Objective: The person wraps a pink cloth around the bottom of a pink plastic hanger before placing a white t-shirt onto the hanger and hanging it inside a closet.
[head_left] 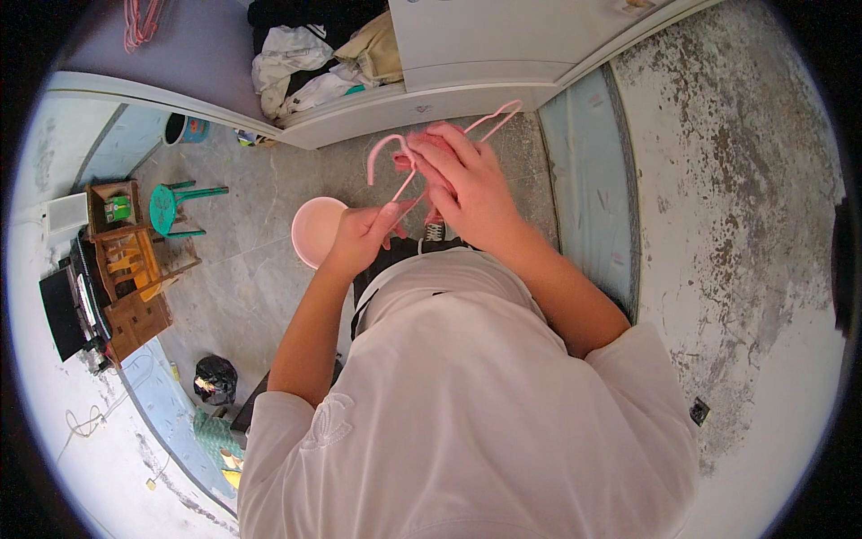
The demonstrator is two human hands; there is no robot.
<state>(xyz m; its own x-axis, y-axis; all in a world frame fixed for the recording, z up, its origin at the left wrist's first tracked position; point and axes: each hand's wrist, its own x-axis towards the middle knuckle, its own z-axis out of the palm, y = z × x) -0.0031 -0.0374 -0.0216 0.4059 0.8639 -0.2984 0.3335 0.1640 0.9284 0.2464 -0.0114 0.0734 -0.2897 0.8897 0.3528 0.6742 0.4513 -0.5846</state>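
A pink clothes hanger is held out in front of my body, its hook toward the left and one end sticking out past my right hand. My left hand is closed around the hanger's near-left part. My right hand is closed on a pink-red cloth bunched against the hanger. Most of the cloth is hidden by the fingers, so its kind is unclear. Below my left hand, a pink bucket stands on the floor.
Ahead is an open wardrobe with a pile of clothes; more pink hangers are at upper left. Left on the floor stand a green stool, a wooden chair and a black bag. A stained wall rises at right.
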